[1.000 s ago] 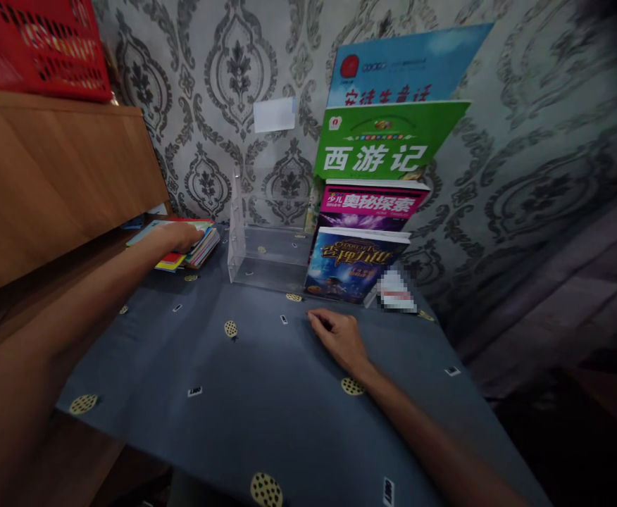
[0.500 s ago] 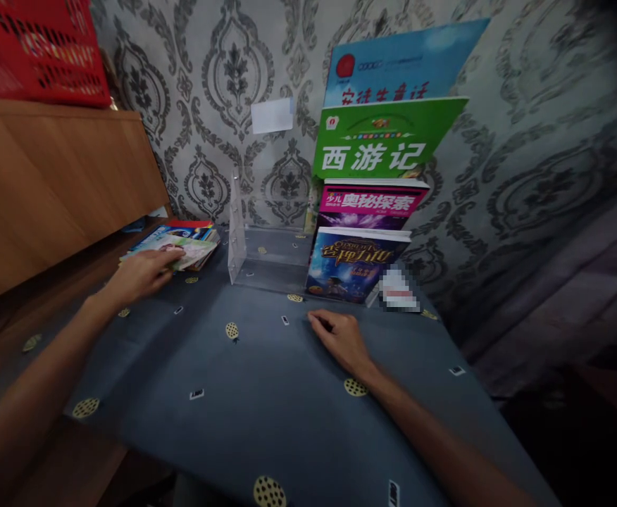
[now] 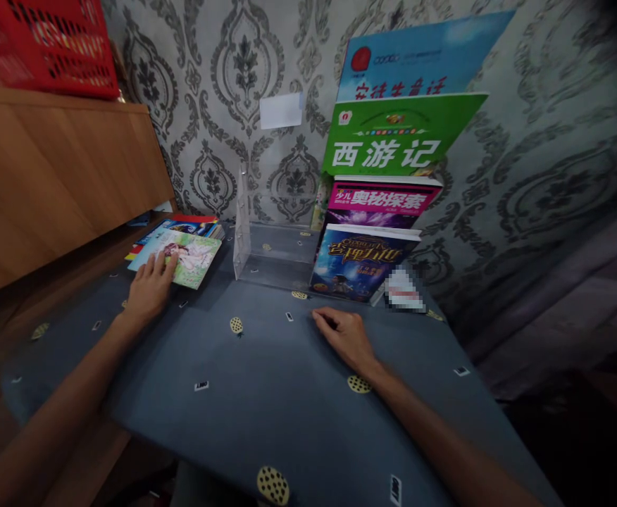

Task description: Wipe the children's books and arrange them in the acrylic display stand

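Observation:
My left hand (image 3: 151, 283) lies flat, fingers stretched out, on the lower edge of a thin pale-green picture book (image 3: 198, 257) with a figure on its cover. Beneath it are other books (image 3: 197, 227) in a pile at the table's left. My right hand (image 3: 346, 339) rests on the cloth with its fingers curled in and nothing seen in them. Just beyond it stands a clear tiered book rack (image 3: 274, 271). Its right side holds a dark blue book (image 3: 358, 267), a pink-and-purple book (image 3: 379, 201), a green book (image 3: 403, 137) and a light blue book (image 3: 419, 56), each tier higher.
A grey-blue patterned cloth (image 3: 266, 401) covers the table. At the left, a wooden cabinet (image 3: 60, 176) carries a red basket (image 3: 44, 46). A small blurred white item (image 3: 404, 290) lies right of the rack. Patterned wallpaper (image 3: 203, 84) is behind, a dark curtain (image 3: 562, 282) at right.
My left hand has drawn back toward me, and the pale-green book has slid and turned with it, showing more of its cover. My right hand has stayed put. The view has shifted slightly.

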### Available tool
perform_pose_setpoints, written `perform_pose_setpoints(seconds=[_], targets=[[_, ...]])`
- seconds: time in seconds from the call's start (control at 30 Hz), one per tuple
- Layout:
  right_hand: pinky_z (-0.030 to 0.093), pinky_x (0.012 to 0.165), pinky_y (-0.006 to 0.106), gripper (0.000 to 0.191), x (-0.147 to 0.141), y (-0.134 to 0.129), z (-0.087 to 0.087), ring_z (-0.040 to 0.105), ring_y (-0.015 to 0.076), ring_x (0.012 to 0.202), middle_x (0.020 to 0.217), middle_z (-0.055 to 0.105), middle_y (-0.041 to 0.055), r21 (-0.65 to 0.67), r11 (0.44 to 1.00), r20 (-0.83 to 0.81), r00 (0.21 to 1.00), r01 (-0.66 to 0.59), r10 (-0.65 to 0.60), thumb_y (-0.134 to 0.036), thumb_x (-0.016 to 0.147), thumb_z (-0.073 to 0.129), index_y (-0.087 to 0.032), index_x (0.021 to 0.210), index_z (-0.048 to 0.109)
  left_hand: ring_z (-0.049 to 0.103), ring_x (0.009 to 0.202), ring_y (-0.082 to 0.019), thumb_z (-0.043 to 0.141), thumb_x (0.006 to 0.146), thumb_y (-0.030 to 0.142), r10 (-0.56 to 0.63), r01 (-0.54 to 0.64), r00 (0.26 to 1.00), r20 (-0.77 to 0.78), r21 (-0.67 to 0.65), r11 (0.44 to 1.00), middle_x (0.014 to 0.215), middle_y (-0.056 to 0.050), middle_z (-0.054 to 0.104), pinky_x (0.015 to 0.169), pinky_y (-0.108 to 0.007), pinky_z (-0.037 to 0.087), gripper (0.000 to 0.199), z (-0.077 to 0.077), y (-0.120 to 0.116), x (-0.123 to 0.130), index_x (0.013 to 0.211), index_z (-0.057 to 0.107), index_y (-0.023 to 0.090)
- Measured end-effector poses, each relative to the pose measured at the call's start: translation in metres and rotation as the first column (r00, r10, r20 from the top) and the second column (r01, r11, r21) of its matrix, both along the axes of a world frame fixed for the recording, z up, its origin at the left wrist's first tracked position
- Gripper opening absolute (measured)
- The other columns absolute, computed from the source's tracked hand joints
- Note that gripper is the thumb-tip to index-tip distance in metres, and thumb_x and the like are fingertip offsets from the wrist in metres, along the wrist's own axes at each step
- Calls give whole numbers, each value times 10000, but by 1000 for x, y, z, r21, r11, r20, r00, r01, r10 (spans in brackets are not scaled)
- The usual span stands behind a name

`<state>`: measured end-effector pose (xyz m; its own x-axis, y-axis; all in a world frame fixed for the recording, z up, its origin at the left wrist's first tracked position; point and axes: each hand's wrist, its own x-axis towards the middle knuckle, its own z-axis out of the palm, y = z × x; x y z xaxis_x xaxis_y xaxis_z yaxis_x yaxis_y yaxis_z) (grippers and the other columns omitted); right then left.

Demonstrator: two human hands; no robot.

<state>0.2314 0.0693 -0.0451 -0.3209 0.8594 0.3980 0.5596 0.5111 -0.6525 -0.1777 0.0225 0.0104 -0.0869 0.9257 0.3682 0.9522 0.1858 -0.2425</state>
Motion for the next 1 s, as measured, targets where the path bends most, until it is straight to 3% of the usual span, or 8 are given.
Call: perform_pose_setpoints(seconds=[0.13, 0.27, 0.47, 0.57, 0.7, 0.87, 1.0], targets=[[522, 675, 313, 283, 0, 0, 1, 728, 234, 723, 825, 794, 33, 3, 1000, 16, 1000, 0, 0, -341, 886, 513, -246, 876, 779, 303, 1473, -382, 293, 943, 127, 11, -11, 1000, -25, 3, 1000, 1573, -246, 348, 1115, -547, 379, 625, -8, -13, 8, 1567, 264, 132], [519, 688, 316, 280, 0, 0, 1, 729, 235, 738, 849, 796, 38, 3, 1000, 28, 1000, 7, -7, -332, 887, 517, -241, 895, 782, 348, 1451, -380, 262, 948, 121, 9, -13, 999, -48, -76, 997, 1558, -243, 376, 1089, -524, 418, 605, -14, -31, 9, 1550, 318, 118], [516, 677, 306, 276, 0, 1, -2, 724, 224, 718, 828, 794, 33, 3, 1000, 44, 999, 19, -19, -327, 887, 525, -239, 903, 786, 471, 1388, -316, 325, 888, 109, -73, 79, 997, 35, -272, 959, 1560, -106, 427, 1071, -455, 470, 657, -28, -61, -4, 1530, 390, 229], [512, 672, 302, 272, 0, 2, -5, 726, 221, 718, 825, 794, 35, 9, 1000, 48, 999, 26, -27, -315, 884, 526, -239, 901, 787, 504, 1364, -298, 355, 853, 107, -64, 85, 995, 73, -349, 933, 1545, -43, 457, 1053, -426, 492, 696, -26, -66, -10, 1523, 402, 289], [501, 656, 299, 270, 0, 2, -5, 720, 218, 698, 811, 791, 37, 14, 999, 53, 998, 32, -33, -318, 887, 528, -239, 893, 786, 534, 1338, -291, 335, 866, 121, -80, 137, 984, 156, -403, 905, 1552, -45, 440, 1055, -411, 485, 678, -14, -66, -9, 1524, 402, 270], [490, 655, 294, 263, -1, 0, -3, 720, 219, 708, 808, 787, 36, 7, 999, 61, 998, 32, -32, -306, 889, 533, -232, 887, 785, 526, 1347, -275, 326, 887, 151, -186, 297, 940, 285, -422, 857, 1537, -14, 453, 1080, -403, 466, 647, -10, -74, 15, 1510, 425, 296], [491, 669, 303, 269, -1, -1, -2, 711, 221, 703, 822, 787, 33, -3, 1000, 48, 999, 20, -20, -314, 894, 525, -238, 899, 783, 485, 1385, -246, 357, 883, 105, -350, 498, 858, 377, -437, 749, 1569, 15, 397, 1086, -411, 464, 707, -5, -87, 63, 1521, 355, 408]])
